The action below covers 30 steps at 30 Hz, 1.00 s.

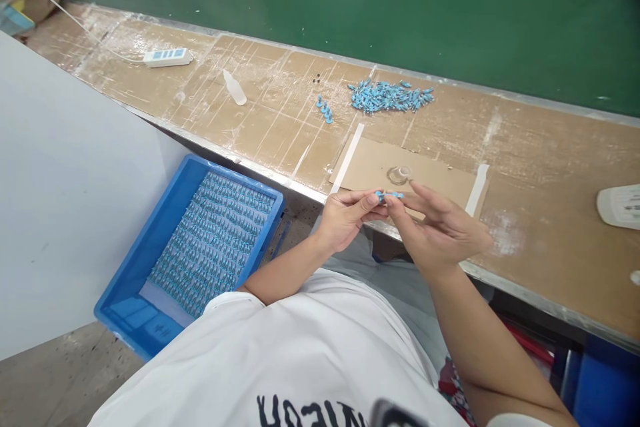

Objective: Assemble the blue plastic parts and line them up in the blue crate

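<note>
Over the bench's front edge, my left hand [345, 219] pinches a small blue part [380, 197] between thumb and fingertips. My right hand [440, 223] meets it from the other side, its thumb and finger closed at the blue end [397, 195] while other fingers stretch out. Whether this is one piece or two joined cannot be made out. Just beyond the fingers, a small clear round cup [401, 173] stands on a taped cardboard sheet [425, 163]. A heap of small blue parts [387, 97] lies farther back, with several blue pieces standing [325, 109] to its left.
A white squeeze bottle [235, 88] and a power strip [167, 57] lie on the bench's left. Below left, a blue crate [187, 167] holds rows of blue parts. A whitish container [619, 205] is at the right, and a green surface [400, 13] runs behind.
</note>
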Motion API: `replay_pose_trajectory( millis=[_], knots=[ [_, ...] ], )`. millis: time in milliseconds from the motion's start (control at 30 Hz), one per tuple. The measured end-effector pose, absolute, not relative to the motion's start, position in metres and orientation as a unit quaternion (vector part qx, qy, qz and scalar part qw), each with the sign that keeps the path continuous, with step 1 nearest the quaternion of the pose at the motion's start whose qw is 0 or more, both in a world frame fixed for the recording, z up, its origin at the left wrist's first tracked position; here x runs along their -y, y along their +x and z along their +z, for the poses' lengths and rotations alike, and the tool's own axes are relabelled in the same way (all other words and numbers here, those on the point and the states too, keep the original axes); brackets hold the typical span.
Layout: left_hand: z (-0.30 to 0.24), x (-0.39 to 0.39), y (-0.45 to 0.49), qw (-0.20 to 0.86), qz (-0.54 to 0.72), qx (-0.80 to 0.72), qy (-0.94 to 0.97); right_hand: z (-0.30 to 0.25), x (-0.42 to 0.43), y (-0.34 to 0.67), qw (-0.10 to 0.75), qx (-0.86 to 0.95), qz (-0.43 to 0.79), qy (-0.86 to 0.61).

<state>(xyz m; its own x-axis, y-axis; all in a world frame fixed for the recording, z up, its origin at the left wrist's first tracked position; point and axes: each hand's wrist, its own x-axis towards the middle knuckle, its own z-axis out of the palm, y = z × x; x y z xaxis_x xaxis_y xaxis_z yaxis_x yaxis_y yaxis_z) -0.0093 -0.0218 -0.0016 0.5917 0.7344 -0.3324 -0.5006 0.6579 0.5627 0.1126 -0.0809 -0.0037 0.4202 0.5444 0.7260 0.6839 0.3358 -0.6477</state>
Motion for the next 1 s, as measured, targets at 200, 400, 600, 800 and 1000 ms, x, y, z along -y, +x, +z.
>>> replay_pose_trajectory(
  millis=[200, 400, 600, 800, 1000],
  knots=[
    [0.004, 0.025, -0.006, 0.863, 0.358, -0.295, 0.2, -0.003, 0.081, 0.112, 0.652, 0.513, -0.034, -0.558],
    [0.002, 0.028, -0.003, 0.867, 0.356, -0.284, 0.202, -0.007, 0.086, 0.122, 0.649, 0.511, -0.005, -0.564],
    [0.003, 0.031, 0.002, 0.875, 0.326, -0.294, 0.206, -0.002, 0.093, 0.132, 0.649, 0.514, 0.012, -0.561],
    [0.003, 0.032, 0.004, 0.871, 0.324, -0.295, 0.221, 0.009, 0.097, 0.136, 0.64, 0.505, 0.028, -0.578],
    [0.001, 0.034, 0.003, 0.867, 0.335, -0.29, 0.227, 0.008, 0.096, 0.139, 0.631, 0.503, 0.06, -0.588]
  ],
)
